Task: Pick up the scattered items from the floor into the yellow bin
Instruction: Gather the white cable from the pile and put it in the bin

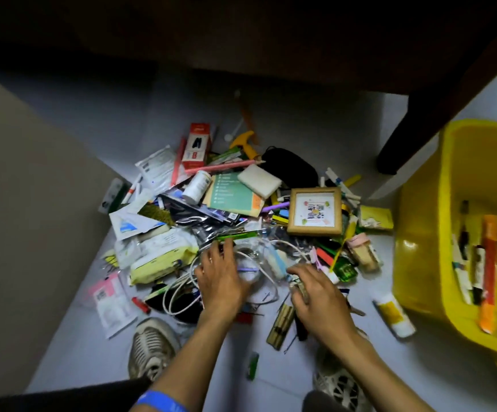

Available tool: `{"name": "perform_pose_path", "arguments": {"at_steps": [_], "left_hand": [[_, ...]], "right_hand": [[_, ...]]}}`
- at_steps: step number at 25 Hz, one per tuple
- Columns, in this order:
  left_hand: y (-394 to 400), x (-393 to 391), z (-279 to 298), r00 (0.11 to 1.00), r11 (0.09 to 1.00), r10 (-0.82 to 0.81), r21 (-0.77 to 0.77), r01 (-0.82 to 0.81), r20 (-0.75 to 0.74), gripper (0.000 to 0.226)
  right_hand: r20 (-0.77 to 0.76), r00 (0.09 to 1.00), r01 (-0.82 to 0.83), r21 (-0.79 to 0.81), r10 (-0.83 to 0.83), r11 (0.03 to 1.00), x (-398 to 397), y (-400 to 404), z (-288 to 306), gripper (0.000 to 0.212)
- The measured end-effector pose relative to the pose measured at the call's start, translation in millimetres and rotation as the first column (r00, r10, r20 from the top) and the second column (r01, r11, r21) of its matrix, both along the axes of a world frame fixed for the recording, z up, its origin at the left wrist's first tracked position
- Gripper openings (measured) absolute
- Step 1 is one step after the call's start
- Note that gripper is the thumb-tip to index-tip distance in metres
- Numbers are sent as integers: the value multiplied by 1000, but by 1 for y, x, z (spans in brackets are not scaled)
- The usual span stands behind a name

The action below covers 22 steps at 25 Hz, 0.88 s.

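Yellow bin (449, 203) cut off right, hands' (271, 281) grips unclear

yellow bin (419, 263): glossy plastic | picture frame (292, 214): matt wood

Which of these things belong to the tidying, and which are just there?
Part of the job:
yellow plastic bin
small wooden picture frame
white cylindrical bottle
red and white cardboard box
white coiled cable
left hand
right hand

Just there:
dark wooden table leg
grey sneaker
blue wristband
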<state>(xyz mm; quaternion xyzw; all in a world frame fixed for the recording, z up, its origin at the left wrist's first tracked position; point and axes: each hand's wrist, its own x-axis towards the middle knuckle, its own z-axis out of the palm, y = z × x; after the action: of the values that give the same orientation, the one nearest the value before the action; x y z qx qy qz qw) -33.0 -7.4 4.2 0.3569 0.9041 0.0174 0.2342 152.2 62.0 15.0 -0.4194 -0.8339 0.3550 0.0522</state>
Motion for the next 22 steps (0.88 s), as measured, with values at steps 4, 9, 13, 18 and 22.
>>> {"name": "perform_pose_path", "arguments": {"at_steps": [4, 9, 13, 18, 22], "left_hand": [[-36, -34, -16, 998, 997, 14, -75, -9, 68, 105], [-50, -60, -24, 938, 954, 257, 96, -285, 230, 94], [-41, -64, -13, 963, 969, 195, 115, -218, 184, 48], [-23, -65, 26, 983, 889, 183, 422, -177, 26, 34], [2, -57, 70, 998, 741, -60, 669, 59, -21, 30]], "right_hand": [[-20, 994, -110, 12, 110, 994, -27, 0, -1, 34], [-7, 981, -192, -2, 192, 981, -44, -2, 0, 34], [-12, 981, -196, -27, 196, 980, -51, -1, 5, 30], [-110, 990, -96, -57, 89, 994, -67, 9, 18, 43], [-252, 953, -183, -27, 170, 983, -88, 26, 44, 97]]}}
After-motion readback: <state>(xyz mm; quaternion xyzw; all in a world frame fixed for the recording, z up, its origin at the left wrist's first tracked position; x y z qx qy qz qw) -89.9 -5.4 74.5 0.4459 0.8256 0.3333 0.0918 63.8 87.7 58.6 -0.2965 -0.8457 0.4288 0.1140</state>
